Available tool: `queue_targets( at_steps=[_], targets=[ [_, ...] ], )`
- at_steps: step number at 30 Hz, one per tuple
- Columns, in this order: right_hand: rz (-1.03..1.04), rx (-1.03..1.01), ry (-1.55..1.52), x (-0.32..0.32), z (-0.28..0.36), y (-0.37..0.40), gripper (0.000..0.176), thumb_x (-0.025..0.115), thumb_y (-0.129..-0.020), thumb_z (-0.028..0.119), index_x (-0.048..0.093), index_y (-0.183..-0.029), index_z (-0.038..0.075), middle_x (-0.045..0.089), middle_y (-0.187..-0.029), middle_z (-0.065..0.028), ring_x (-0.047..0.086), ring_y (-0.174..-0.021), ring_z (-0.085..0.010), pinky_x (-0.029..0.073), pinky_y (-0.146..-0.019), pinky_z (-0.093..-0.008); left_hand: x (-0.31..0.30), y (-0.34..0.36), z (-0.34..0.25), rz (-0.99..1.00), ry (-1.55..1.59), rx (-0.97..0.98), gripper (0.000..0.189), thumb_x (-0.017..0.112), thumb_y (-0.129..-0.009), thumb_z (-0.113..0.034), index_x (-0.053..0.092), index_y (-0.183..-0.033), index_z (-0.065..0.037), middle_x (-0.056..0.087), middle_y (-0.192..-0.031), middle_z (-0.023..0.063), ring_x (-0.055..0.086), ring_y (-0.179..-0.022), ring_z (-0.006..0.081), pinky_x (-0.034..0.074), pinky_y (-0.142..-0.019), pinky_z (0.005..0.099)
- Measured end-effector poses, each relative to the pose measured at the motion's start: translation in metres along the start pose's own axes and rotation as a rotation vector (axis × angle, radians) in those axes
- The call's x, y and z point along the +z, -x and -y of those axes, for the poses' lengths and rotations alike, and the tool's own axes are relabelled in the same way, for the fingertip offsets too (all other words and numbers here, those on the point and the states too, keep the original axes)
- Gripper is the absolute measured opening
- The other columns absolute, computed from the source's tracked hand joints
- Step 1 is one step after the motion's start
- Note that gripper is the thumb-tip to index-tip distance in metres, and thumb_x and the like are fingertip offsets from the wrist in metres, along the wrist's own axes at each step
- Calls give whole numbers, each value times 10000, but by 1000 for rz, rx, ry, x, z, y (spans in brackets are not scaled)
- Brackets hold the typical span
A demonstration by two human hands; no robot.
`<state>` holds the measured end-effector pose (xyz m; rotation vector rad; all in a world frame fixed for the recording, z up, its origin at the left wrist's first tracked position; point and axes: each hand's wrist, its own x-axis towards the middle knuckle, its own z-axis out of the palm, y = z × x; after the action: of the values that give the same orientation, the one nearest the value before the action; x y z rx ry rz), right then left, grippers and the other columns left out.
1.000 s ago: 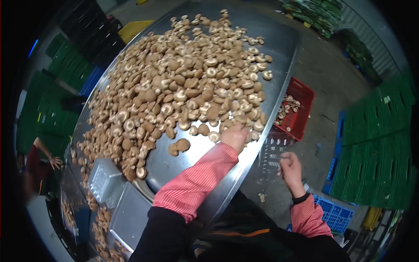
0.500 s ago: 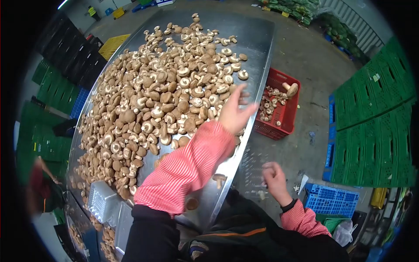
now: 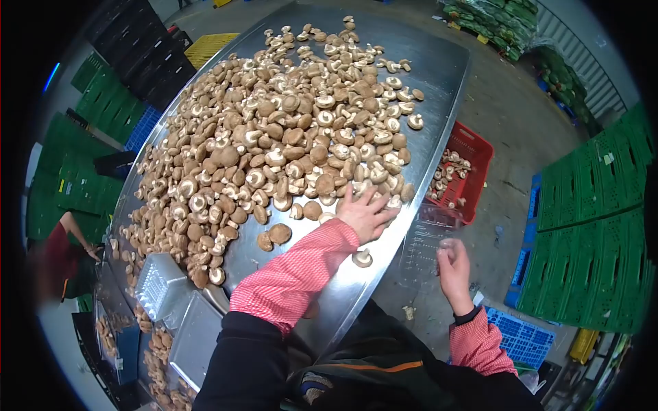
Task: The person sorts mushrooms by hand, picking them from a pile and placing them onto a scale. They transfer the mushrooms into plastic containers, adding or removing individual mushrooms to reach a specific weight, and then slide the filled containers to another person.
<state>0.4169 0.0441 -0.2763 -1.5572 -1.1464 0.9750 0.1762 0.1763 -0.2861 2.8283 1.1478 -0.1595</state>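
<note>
My left hand (image 3: 364,216), in a red checked sleeve, rests with spread fingers over the near right edge of a heap of brown shiitake mushrooms (image 3: 274,147). The fingertips touch mushrooms there. A single mushroom (image 3: 362,258) lies on the metal just below that hand. Beyond the table's right edge, my right hand (image 3: 454,268) is closed on the rim of a clear plastic tray (image 3: 419,252). This tray hangs over the floor and is hard to make out; no mushrooms show in it.
The heap covers much of a metal table (image 3: 428,89). A red crate (image 3: 480,161) holding mushrooms stands beyond its right edge. Clear plastic trays (image 3: 161,284) are stacked at lower left. Green crates (image 3: 582,233) stand right. Another person (image 3: 65,253) is at far left.
My left hand has come back from the table's right edge onto the heap. A large mushroom seen above the red crate is gone from there. My right hand has brought the tray up slightly.
</note>
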Motion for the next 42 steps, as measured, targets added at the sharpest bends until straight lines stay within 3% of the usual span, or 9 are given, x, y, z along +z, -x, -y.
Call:
queue_targets(
  at_steps=[3,10,12,15,23,27,30,34,42],
  targets=[
    [62,-329,923,15,40,-3,209,596,-909,115,515,-1087,39,635,-654,-136,636,-553,-323,489,-495,-434,4,21,23,-22,-83,-112,574,519,-935,-471,388,-1473,-322,379,-1522,42,239,-1459,309,201,-1082,729],
    [329,-232,1017,91,51,-54,258,601,-870,147,495,-1077,35,666,-734,-199,658,-706,-413,510,-618,-527,-20,106,50,-365,230,-263,693,740,-795,-389,480,-1416,-224,429,-1469,106,325,-1397,385,289,-1096,643],
    [352,-226,994,118,36,-66,255,598,-874,150,500,-1072,23,669,-739,-204,660,-702,-410,515,-626,-518,-15,139,58,-558,293,-498,841,854,-671,-325,479,-1407,-165,453,-1390,195,421,-1300,401,376,-1083,492],
    [364,-258,824,143,46,-59,267,591,-888,154,509,-1098,10,659,-747,-238,654,-710,-426,513,-636,-519,15,185,67,-478,418,-920,1132,888,-560,-531,334,-1485,-184,448,-1324,253,449,-1240,425,380,-1062,513],
    [452,-277,686,163,23,-52,259,560,-932,178,503,-1142,39,651,-708,-209,652,-677,-420,512,-650,-506,41,189,62,-303,463,-766,1294,931,-475,-484,271,-1522,-106,464,-1318,222,495,-1159,400,435,-993,464],
    [480,-274,429,200,-1,-64,211,517,-991,208,533,-1113,36,640,-740,-190,651,-695,-368,497,-662,-451,54,170,61,-465,763,-705,1246,938,-532,-416,258,-1520,-77,472,-1304,216,510,-1188,387,426,-1032,433],
    [608,66,298,220,25,-68,282,480,-1009,296,522,-1083,27,654,-794,-218,648,-758,-421,490,-690,-490,47,157,44,-558,891,-817,1223,946,-549,-324,250,-1520,-63,486,-1287,206,510,-1207,361,421,-1052,412],
    [576,-214,97,237,-9,-77,357,398,-1041,311,520,-1167,0,635,-1012,-233,628,-960,-365,469,-863,-418,20,146,16,-841,1466,-746,1194,924,-610,-291,206,-1528,-33,522,-1326,207,470,-1300,330,389,-1098,399],
    [618,183,-492,250,-19,0,311,360,-1051,171,497,-1258,-17,589,-1143,-105,563,-1057,-179,454,-930,-314,-5,179,-27,-491,628,-978,944,761,-769,-386,277,-1507,-49,483,-1354,213,445,-1234,399,351,-1067,469]
  ],
)
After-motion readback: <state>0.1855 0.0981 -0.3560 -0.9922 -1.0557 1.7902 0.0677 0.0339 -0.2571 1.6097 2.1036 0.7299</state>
